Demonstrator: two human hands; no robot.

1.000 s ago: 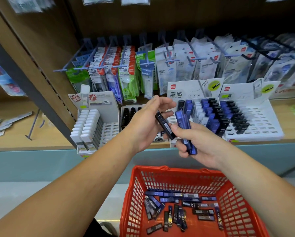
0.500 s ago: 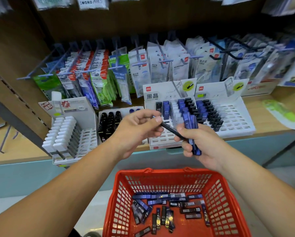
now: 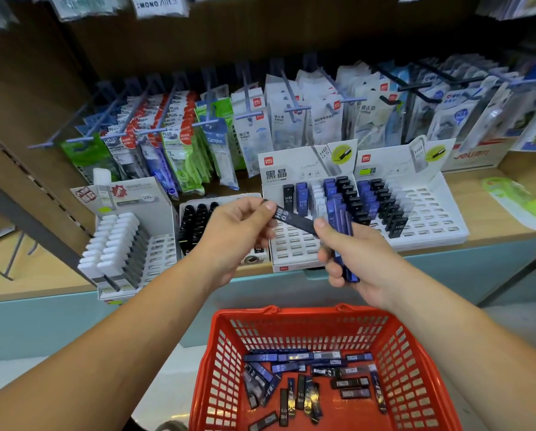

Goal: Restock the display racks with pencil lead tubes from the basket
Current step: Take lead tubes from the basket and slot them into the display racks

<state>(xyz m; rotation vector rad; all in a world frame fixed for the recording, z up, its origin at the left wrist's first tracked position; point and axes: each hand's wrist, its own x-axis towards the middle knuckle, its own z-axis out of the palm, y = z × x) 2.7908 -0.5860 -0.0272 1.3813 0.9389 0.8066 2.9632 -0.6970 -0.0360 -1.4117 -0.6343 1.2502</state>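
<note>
Left hand (image 3: 238,231) pinches a black lead tube (image 3: 294,219) by its upper end. The tube slants down to the right. Right hand (image 3: 360,259) grips a bundle of blue tubes (image 3: 342,223), held roughly upright, and its thumb touches the black lead tube's lower end. Both hands are above the red basket (image 3: 304,312). Loose tubes (image 3: 304,381), black and blue, lie flat on its bottom. Behind the hands, on the shelf (image 3: 509,227), left display rack (image 3: 294,248) and right display rack (image 3: 428,209) stand side by side, tubes upright in their back rows.

Bright even light, blurred wide-angle edges
</note>
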